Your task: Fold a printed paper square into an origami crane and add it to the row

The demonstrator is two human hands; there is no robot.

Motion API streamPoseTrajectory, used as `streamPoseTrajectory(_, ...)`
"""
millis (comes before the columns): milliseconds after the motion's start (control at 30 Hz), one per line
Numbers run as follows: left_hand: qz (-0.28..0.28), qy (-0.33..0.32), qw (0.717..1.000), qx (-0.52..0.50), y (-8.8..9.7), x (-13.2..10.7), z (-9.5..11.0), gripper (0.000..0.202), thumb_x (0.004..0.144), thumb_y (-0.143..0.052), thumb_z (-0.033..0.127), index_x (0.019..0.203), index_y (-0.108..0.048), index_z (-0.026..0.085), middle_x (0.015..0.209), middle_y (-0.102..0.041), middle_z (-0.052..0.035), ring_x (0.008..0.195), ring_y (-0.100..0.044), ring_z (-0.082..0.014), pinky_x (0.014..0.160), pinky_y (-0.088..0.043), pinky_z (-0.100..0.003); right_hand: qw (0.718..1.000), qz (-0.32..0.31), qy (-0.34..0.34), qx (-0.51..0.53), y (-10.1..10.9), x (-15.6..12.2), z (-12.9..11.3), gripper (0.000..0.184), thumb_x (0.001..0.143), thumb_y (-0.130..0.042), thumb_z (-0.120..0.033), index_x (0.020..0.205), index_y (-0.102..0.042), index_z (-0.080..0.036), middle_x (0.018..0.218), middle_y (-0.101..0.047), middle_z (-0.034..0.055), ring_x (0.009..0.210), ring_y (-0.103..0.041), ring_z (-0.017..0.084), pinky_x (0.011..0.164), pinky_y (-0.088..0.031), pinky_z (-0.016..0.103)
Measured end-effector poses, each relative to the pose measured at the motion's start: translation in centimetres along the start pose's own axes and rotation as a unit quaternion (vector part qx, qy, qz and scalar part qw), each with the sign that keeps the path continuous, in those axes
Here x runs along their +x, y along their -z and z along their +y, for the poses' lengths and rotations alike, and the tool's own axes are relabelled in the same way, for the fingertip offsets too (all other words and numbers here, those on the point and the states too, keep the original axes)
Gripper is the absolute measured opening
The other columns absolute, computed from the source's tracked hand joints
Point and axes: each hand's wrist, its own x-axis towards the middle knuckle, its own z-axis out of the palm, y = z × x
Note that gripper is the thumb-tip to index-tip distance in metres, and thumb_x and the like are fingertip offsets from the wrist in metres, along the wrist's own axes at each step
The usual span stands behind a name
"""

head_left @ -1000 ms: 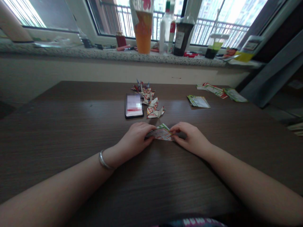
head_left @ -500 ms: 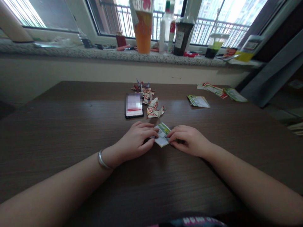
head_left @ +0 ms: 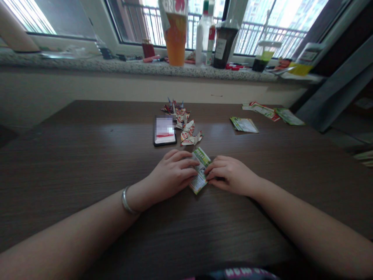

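A green-and-white printed paper (head_left: 199, 182), with straight folded-looking edges, lies slantwise on the table between my hands. My left hand (head_left: 176, 169) grips its left side, fingers over the print and the thumb low at the edge. On the opposite side, the fingertips of my right hand (head_left: 229, 173) hold the right edge. Just beyond the paper stands a folded paper figure (head_left: 190, 134) with red lettering, and more folded figures (head_left: 175, 107) cluster behind it. A phone (head_left: 164, 131) lies left of them, its screen lit and blurred.
A stack of printed papers (head_left: 244, 125) sits at the back right of the brown table (head_left: 87, 163). Behind it are paper strips (head_left: 264, 111) and another small pile (head_left: 289, 116). Bottles and a cup of orange drink (head_left: 176, 41) line the windowsill (head_left: 131, 68).
The paper now shows a longer printed face, reaching nearer to me and slightly farther back. My left fingers have shifted a little right over it; my right hand has barely moved.
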Motion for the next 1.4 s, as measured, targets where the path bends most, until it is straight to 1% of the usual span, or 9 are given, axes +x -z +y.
streamPoseTrajectory(167,-0.03,-0.075,0.996,-0.03,0.24,0.24,0.4,0.015,0.09,-0.054,0.017,0.095,-0.066,0.024,0.106,-0.069,-0.0011,0.103,-0.059,-0.0184,0.095,-0.042,-0.036,1.0,0.0,-0.012,0.012,0.04,0.0,-0.15,0.009,0.086,-0.062,-0.022,0.089,-0.07,-0.022,0.097,-0.071,0.0042,0.09,-0.062,0.017,0.082,-0.05,0.032)
streamPoseTrajectory(267,-0.044,-0.084,0.992,-0.084,0.39,0.33,0.64,0.012,0.088,-0.055,0.019,0.095,-0.065,0.021,0.103,-0.069,-0.0034,0.097,-0.06,-0.0176,0.089,-0.047,-0.032,1.0,-0.001,-0.022,0.019,-0.01,-0.02,-0.14,0.008,0.086,-0.063,-0.023,0.089,-0.07,-0.022,0.097,-0.07,0.0041,0.09,-0.062,0.017,0.081,-0.05,0.031)
streamPoseTrajectory(367,-0.06,-0.068,0.99,-0.111,0.65,0.33,0.71,0.018,0.086,-0.06,0.033,0.098,-0.064,0.02,0.104,-0.068,-0.0053,0.098,-0.059,-0.0204,0.089,-0.049,-0.036,0.999,0.0,-0.025,0.025,-0.11,0.05,-0.18,0.008,0.086,-0.063,-0.023,0.089,-0.07,-0.022,0.097,-0.07,0.0037,0.09,-0.062,0.017,0.081,-0.05,0.032)
streamPoseTrajectory(467,-0.081,-0.041,0.992,-0.088,0.69,0.31,0.57,0.03,0.084,-0.062,0.043,0.1,-0.063,0.018,0.101,-0.066,-0.0081,0.097,-0.059,-0.0235,0.086,-0.05,-0.039,0.999,0.008,-0.038,0.019,-0.21,0.18,-0.3,0.009,0.087,-0.061,-0.024,0.089,-0.069,-0.02,0.094,-0.07,0.004,0.087,-0.062,0.018,0.08,-0.049,0.033)
streamPoseTrajectory(633,-0.069,-0.031,0.995,-0.063,0.36,0.4,0.48,0.018,0.09,-0.054,0.032,0.092,-0.064,0.017,0.095,-0.065,-0.0082,0.093,-0.059,-0.0215,0.082,-0.05,-0.036,0.999,0.013,-0.046,0.026,-0.31,0.32,-0.32,0.008,0.087,-0.062,-0.023,0.087,-0.068,-0.019,0.091,-0.07,0.0048,0.087,-0.062,0.018,0.079,-0.049,0.033)
streamPoseTrajectory(833,-0.053,0.012,0.994,-0.09,0.46,0.55,0.88,0.024,0.095,-0.046,0.029,0.089,-0.066,0.017,0.09,-0.066,-0.007,0.088,-0.059,-0.0194,0.084,-0.048,-0.036,0.997,0.013,-0.049,0.053,-0.34,0.45,-0.14,0.005,0.084,-0.064,-0.021,0.086,-0.068,-0.019,0.09,-0.069,0.0046,0.086,-0.062,0.017,0.081,-0.048,0.032)
streamPoseTrajectory(1000,-0.043,0.071,0.989,-0.122,0.4,0.7,0.78,0.02,0.092,-0.046,0.021,0.086,-0.065,0.016,0.092,-0.065,-0.0062,0.089,-0.057,-0.019,0.085,-0.046,-0.035,0.995,0.023,-0.065,0.065,-0.33,0.49,-0.2,0.007,0.085,-0.061,-0.017,0.089,-0.067,-0.018,0.086,-0.068,0.0047,0.083,-0.061,0.017,0.077,-0.047,0.03)
streamPoseTrajectory(1233,-0.043,0.113,0.982,-0.144,0.23,0.71,0.62,0.026,0.095,-0.043,0.024,0.084,-0.065,0.016,0.095,-0.063,-0.0062,0.092,-0.054,-0.0194,0.086,-0.045,-0.035,0.992,0.022,-0.11,0.061,-0.56,0.38,-0.16,0.006,0.082,-0.062,-0.016,0.087,-0.065,-0.019,0.081,-0.065,0.0023,0.078,-0.058,0.015,0.072,-0.043,0.026)
streamPoseTrajectory(1400,-0.026,0.163,0.977,-0.132,-0.03,0.55,0.47,0.016,0.09,-0.052,0.025,0.084,-0.062,0.015,0.09,-0.059,-0.0059,0.089,-0.054,-0.0197,0.083,-0.046,-0.036,0.989,0.024,-0.136,0.059,-0.52,0.52,-0.39,0.007,0.082,-0.063,-0.016,0.089,-0.061,-0.018,0.078,-0.062,0.0008,0.072,-0.055,0.013,0.065,-0.04,0.023)
